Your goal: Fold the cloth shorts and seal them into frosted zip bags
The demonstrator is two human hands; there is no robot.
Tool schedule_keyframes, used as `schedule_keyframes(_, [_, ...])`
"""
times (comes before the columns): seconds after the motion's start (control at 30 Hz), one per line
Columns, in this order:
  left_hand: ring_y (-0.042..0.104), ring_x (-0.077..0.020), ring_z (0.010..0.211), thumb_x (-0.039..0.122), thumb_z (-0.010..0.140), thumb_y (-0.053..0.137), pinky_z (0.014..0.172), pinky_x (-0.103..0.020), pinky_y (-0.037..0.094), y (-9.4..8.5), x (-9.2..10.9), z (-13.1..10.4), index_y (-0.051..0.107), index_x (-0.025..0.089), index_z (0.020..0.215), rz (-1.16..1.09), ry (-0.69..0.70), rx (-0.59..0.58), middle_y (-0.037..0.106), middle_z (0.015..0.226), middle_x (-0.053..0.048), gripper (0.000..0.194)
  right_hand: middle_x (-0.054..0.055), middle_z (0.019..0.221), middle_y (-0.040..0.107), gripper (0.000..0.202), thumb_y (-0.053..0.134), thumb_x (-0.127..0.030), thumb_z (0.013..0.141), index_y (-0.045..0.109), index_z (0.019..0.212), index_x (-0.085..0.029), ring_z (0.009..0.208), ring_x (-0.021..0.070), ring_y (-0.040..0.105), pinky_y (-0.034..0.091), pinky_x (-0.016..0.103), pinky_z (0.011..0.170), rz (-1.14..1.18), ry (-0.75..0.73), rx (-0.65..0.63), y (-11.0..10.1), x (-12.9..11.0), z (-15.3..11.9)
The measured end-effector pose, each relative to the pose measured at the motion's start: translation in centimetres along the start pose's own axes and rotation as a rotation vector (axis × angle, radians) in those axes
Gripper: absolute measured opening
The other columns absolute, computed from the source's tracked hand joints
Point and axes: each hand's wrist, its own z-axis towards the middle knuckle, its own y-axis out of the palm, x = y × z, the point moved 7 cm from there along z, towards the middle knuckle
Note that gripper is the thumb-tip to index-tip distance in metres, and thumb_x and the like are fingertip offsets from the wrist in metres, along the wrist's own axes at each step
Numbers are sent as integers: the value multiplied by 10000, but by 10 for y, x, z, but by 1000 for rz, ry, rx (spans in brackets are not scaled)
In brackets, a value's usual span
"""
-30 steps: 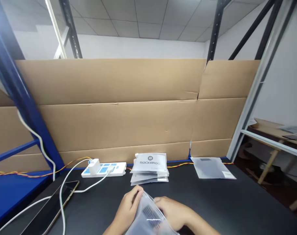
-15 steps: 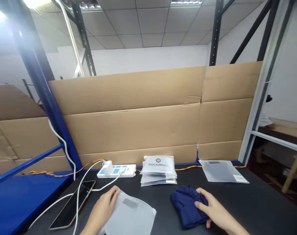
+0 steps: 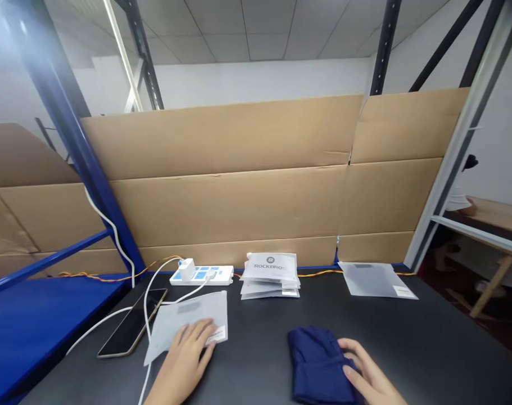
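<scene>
My left hand [image 3: 184, 360], open and palm-down, now presses the frosted, translucent plastic bag [image 3: 209, 308] flat on the black tabletop [image 3: 256, 349], lowered from my grasp moments earlier and well apart from the folded navy-blue cloth [image 3: 315, 365]. My half-closed right hand [image 3: 374, 379] pinches the cloth's right edge; the frame crops its near end, and the bag's print is illegible.

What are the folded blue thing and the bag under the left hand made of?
The folded blue bundle looks like soft, matte fabric, since it creases and bunches; which fibre, I can't tell. The bag under the left hand seems to be thin frosted plastic: it's cloudy, and dark shows faintly through.
</scene>
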Motion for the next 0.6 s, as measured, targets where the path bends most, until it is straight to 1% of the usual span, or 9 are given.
schedule_keyframes(0.07, [557,-366,1247,333,942,472,1078,-563,372,-7,16,2,701,264,1158,-12,-37,82,672,1291,-84,322,75,1113,669,562,622,-652,832,487,1239,-290,1075,271,653,503,369,960,15,-4,-16,15,0,-3])
schedule_keyframes(0.1, [544,-370,1256,331,949,466,1065,-562,380,-9,33,3,679,263,1199,-53,-42,103,648,1318,-94,335,65,1088,662,542,619,-635,845,467,1238,-293,1042,257,655,506,361,940,29,-9,-16,24,0,-4])
schedule_keyframes(0.17, [552,-340,1227,410,939,550,1024,-492,440,-3,87,3,602,313,1308,-229,6,38,607,1356,-83,385,47,1043,646,495,622,-595,863,441,1219,-303,983,239,654,513,349,898,69,-18,-14,41,1,-4])
schedule_keyframes(0.23, [582,-370,1139,539,769,749,950,-486,490,11,152,1,569,319,1348,-399,152,-68,610,1334,-107,645,30,988,629,470,639,-567,861,432,1195,-308,926,232,651,523,341,850,105,-31,3,57,0,-2])
schedule_keyframes(0.27, [610,-374,1060,556,716,794,890,-485,512,18,178,0,589,314,1323,-450,199,-102,646,1266,-118,685,27,969,623,467,652,-558,852,437,1183,-307,915,234,648,527,337,831,112,-37,16,63,0,-1])
schedule_keyframes(0.33, [639,-334,922,470,789,754,802,-451,527,29,200,0,663,298,1156,-513,133,-73,699,1085,-111,415,26,938,617,461,668,-553,832,461,1155,-298,889,236,642,533,324,785,98,-54,51,67,-1,2])
schedule_keyframes(0.4, [645,-279,832,401,897,642,750,-394,531,32,190,0,672,276,985,-574,22,20,698,940,-90,156,27,913,615,435,662,-546,830,486,1131,-284,870,234,639,533,310,753,62,-74,90,63,-2,4])
schedule_keyframes(0.5, [664,-233,815,424,960,544,749,-326,544,23,141,-10,648,249,943,-614,-138,163,686,897,-65,204,24,906,620,379,600,-512,882,494,1155,-272,861,223,649,534,301,753,-41,-97,146,43,-4,3])
schedule_keyframes(0.6, [686,-225,809,503,948,527,736,-312,563,17,89,-28,645,244,1027,-524,-284,162,701,897,-44,296,1,837,623,348,555,-475,916,487,1189,-270,800,211,659,523,304,762,-257,-111,238,21,-5,0])
